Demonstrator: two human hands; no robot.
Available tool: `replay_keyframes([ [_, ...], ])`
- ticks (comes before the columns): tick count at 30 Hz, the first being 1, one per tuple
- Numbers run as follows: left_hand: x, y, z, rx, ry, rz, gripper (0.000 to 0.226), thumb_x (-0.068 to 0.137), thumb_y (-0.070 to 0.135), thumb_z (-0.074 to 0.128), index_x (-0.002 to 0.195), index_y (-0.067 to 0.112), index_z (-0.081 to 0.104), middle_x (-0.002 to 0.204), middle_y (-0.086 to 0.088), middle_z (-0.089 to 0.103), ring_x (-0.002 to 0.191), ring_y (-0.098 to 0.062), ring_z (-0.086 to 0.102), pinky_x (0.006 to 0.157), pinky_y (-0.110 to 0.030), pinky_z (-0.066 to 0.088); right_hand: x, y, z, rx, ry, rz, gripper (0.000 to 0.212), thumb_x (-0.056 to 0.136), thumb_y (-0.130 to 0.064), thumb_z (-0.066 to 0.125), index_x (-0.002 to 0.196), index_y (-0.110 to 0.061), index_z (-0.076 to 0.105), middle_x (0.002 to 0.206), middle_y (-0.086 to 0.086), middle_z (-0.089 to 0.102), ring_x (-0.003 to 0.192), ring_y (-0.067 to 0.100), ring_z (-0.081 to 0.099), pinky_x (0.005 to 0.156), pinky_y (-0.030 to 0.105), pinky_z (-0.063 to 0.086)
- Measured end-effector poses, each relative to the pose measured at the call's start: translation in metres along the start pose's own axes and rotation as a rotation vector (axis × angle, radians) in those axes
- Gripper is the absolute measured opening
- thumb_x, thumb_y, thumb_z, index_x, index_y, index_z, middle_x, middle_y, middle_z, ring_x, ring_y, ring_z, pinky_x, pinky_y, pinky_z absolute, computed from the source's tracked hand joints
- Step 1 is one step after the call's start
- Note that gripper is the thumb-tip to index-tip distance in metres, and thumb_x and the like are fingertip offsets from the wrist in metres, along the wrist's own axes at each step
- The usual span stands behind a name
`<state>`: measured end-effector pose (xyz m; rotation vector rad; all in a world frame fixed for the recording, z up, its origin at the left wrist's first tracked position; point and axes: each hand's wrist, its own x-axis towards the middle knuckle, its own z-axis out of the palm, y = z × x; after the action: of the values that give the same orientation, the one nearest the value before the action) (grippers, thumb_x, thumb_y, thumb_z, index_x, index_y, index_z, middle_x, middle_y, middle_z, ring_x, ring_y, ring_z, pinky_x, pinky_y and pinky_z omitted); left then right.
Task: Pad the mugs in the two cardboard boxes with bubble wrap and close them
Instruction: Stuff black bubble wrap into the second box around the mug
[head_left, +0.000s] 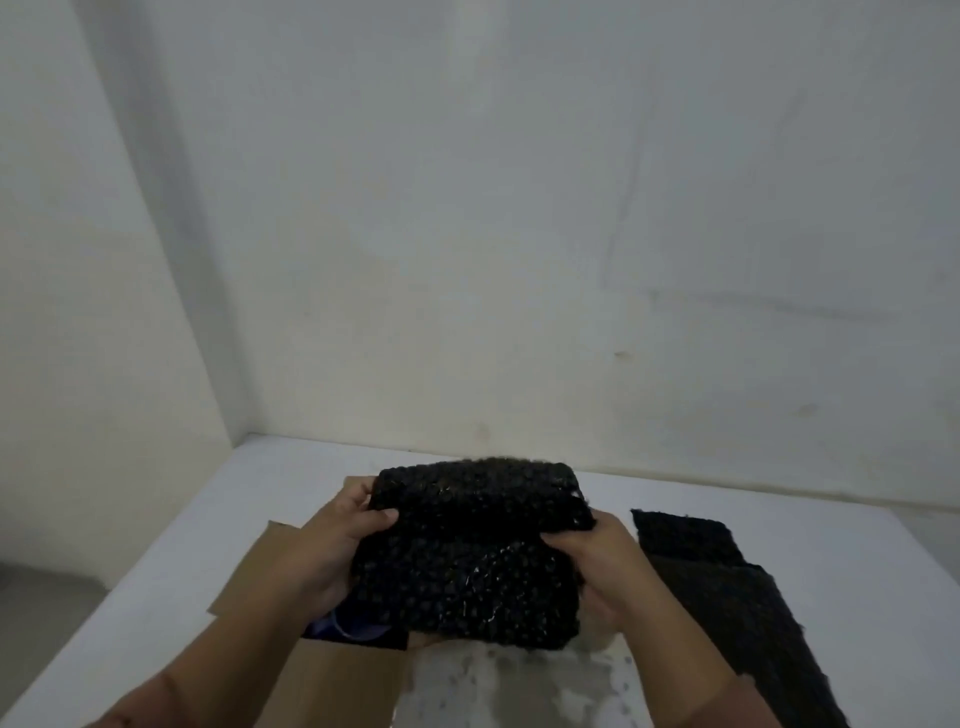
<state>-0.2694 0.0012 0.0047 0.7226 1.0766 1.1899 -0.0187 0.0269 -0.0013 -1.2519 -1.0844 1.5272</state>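
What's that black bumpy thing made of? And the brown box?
The black bumpy sheet looks like plastic bubble wrap: it has rows of little round bubbles and a few shiny glints. The brown box looks like cardboard: flat, dull brown flaps with straight edges.

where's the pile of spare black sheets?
Head view: the pile of black sheets lies flat on the white table, right side, beside the right hand gripping the bubble wrap.
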Motion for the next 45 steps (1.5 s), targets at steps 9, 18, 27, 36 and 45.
replay_keyframes([
  [9, 0.006, 0.025, -0.088, 0.117, -0.167, -0.108, 0.037, 0.080, 0.036, 0.045, 0.065, 0.008, 0.064, 0.096, -0.020, 0.062, 0.085, -0.031, 0.055, 0.069, -0.036, 0.044, 0.017, -0.016, 0.048, -0.139, -0.295, -0.167, 0.023, 0.060, -0.006, 0.054, 0.064, -0.009, 0.077, 0.100, 0.000, 0.071, 0.104, 0.018, 0.061, 0.085, 0.025, 0.050],
  [18, 0.019, 0.045, -0.057, 0.897, -0.490, -0.105, 0.010, 0.080, 0.032, 0.070, 0.086, 0.025, 0.072, 0.091, 0.003, 0.073, 0.097, -0.023, 0.068, 0.088, -0.029, 0.049, 0.022, -0.020, 0.097, -0.394, -0.197, -0.189, 0.027, 0.083, -0.038, 0.062, 0.089, -0.016, 0.076, 0.111, -0.005, 0.069, 0.113, 0.016, 0.060, 0.099, 0.030, 0.044],
  [27, 0.022, 0.027, -0.060, 0.262, -0.233, -0.082, 0.021, 0.092, 0.015, 0.058, 0.111, 0.010, 0.062, 0.113, -0.012, 0.070, 0.103, -0.025, 0.066, 0.090, -0.036, 0.051, 0.014, 0.017, 0.117, -0.003, -0.237, 0.157, 0.039, 0.074, -0.013, 0.075, 0.112, -0.009, 0.064, 0.115, 0.012, 0.069, 0.107, 0.028, 0.065, 0.092, 0.038, 0.052],
  [36, 0.014, 0.031, -0.084, 0.186, -0.287, -0.132, 0.025, 0.091, 0.023, 0.040, 0.093, 0.014, 0.064, 0.098, -0.011, 0.065, 0.083, -0.021, 0.061, 0.061, -0.025, 0.051, 0.023, 0.003, 0.129, -0.161, -0.125, 0.019, 0.029, 0.075, -0.005, 0.048, 0.069, -0.011, 0.076, 0.090, 0.012, 0.069, 0.090, 0.028, 0.063, 0.078, 0.037, 0.053],
  [45, 0.019, 0.012, -0.093, 0.120, -0.188, -0.046, 0.039, 0.075, -0.005, 0.066, 0.112, 0.006, 0.060, 0.109, -0.016, 0.069, 0.102, -0.030, 0.066, 0.075, -0.030, 0.056, 0.027, 0.016, 0.131, -0.342, -0.292, 0.009, 0.059, 0.081, 0.001, 0.065, 0.126, -0.031, 0.048, 0.117, -0.006, 0.057, 0.107, 0.012, 0.058, 0.079, 0.025, 0.052],
])
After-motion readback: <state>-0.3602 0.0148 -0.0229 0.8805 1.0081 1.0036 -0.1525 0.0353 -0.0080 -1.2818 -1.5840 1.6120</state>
